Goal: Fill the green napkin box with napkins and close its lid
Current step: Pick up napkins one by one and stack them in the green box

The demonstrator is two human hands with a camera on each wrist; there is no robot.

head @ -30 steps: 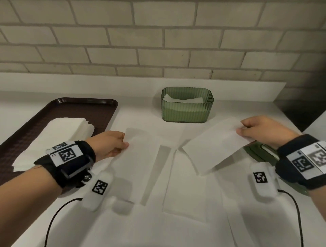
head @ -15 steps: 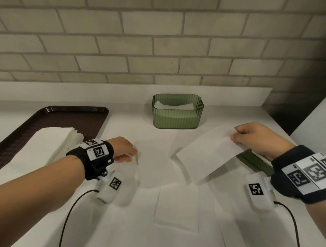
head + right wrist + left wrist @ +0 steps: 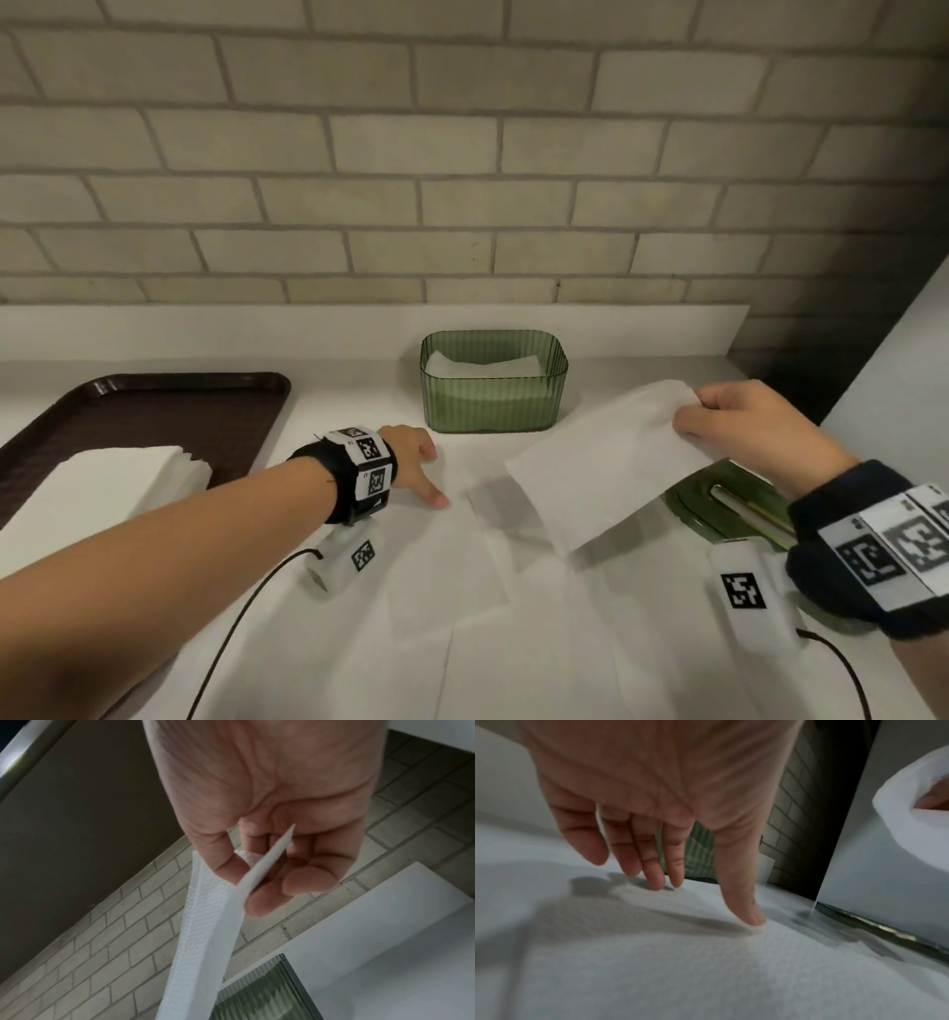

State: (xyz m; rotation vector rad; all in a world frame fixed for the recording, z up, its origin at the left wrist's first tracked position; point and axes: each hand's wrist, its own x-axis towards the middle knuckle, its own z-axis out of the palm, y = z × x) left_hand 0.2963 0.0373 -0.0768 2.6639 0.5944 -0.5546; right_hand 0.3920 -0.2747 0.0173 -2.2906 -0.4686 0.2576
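R hand (image 3: 747, 429) pinches a folded napkin (image 3: 606, 462) by its far corner, held up over the counter (image 3: 667, 367); L hand (image 3: 413, 465) is spread, fingertips (image 3: 753, 918) pressing flat napkins (image 3: 452, 555) lying on the counter. Green napkin box (image 3: 493, 406) sits behind & between the hands by the wall w/ napkins inside, lid (image 3: 729, 506) off, lying under the R hand. Napkin stack (image 3: 102, 488) on brown tray (image 3: 169, 411), far L.

ribbed translucent plastic box (image 3: 493, 401), embossed matt paper napkin (image 3: 205, 923)
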